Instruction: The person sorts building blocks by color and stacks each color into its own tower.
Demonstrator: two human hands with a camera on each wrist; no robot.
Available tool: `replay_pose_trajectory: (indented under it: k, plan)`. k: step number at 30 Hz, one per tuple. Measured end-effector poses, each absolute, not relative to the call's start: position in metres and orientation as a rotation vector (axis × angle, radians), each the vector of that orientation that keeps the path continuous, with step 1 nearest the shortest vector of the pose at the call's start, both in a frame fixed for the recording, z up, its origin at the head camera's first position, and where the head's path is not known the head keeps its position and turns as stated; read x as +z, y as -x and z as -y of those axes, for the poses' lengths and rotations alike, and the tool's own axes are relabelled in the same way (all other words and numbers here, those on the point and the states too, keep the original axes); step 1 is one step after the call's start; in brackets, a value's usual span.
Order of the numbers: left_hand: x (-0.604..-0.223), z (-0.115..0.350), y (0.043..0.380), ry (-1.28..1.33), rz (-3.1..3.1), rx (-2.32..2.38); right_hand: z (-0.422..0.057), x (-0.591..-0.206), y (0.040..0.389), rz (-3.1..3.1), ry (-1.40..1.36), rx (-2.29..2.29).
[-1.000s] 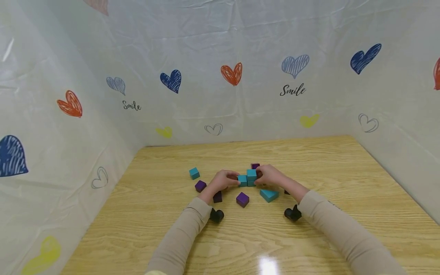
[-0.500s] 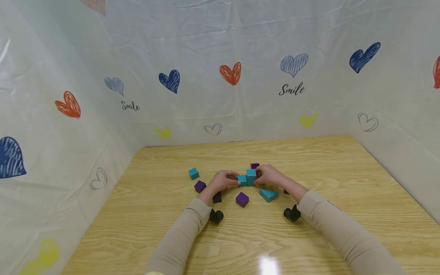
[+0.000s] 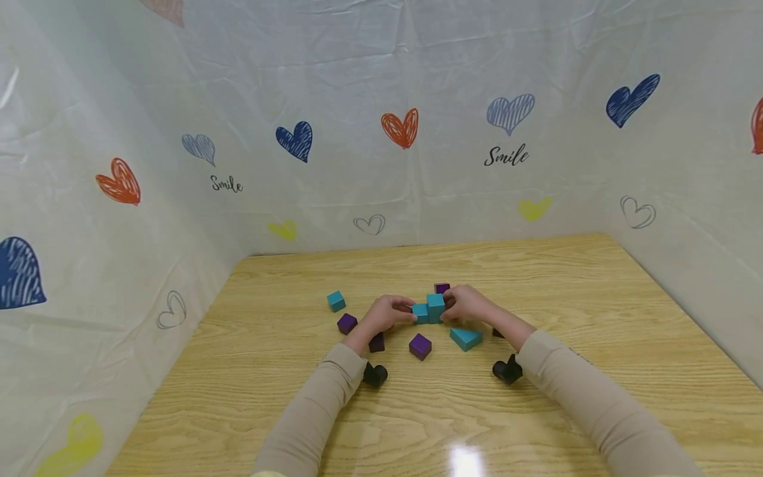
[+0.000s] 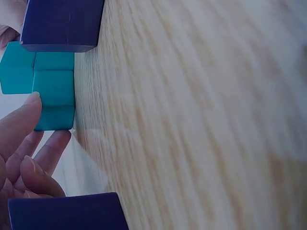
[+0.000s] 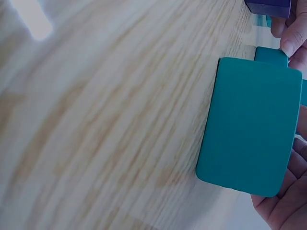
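Two teal cubes stand side by side in the head view, with a third on top of the right one. My left hand (image 3: pixel 386 313) grips the left teal cube (image 3: pixel 420 313) at its outer side; in the left wrist view its thumb lies at the edge of this cube (image 4: pixel 55 88) and fingertips touch its side. Opposite, my right hand (image 3: pixel 467 304) holds the right-hand stack (image 3: pixel 436 309) by its right side with thumb and fingers. A teal triangular block (image 3: pixel 465 338) lies near the right hand; in the right wrist view this block (image 5: pixel 249 127) hides much of the grip.
Purple blocks lie around: one in front (image 3: pixel 420 346), one behind the stack (image 3: pixel 442 288), others partly under the wrists. A loose teal cube (image 3: pixel 336 301) and a purple cube (image 3: pixel 348 323) sit at left. Patterned sheeting (image 3: pixel 334 185) walls the wooden table (image 3: pixel 286 278).
The upper teal cube has shifted slightly, so its front now looks flush with the cube below. Both hands stay in nearly the same place.
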State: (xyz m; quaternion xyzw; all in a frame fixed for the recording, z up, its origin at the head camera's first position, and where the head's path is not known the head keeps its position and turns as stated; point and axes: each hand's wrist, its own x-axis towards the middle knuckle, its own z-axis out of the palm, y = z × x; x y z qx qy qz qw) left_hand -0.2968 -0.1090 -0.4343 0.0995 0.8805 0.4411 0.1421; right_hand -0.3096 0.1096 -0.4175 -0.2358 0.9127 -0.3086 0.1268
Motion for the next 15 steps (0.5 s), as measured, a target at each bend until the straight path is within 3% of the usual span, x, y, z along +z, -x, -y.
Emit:
replay_pose_trajectory:
  k: [15]
  plan:
    - [-0.4329, 0.1094, 0.2962, -0.298, -2.554, 1.251, -0.1087, -0.4197, 0.3107, -2.618, 0.617, -0.954]
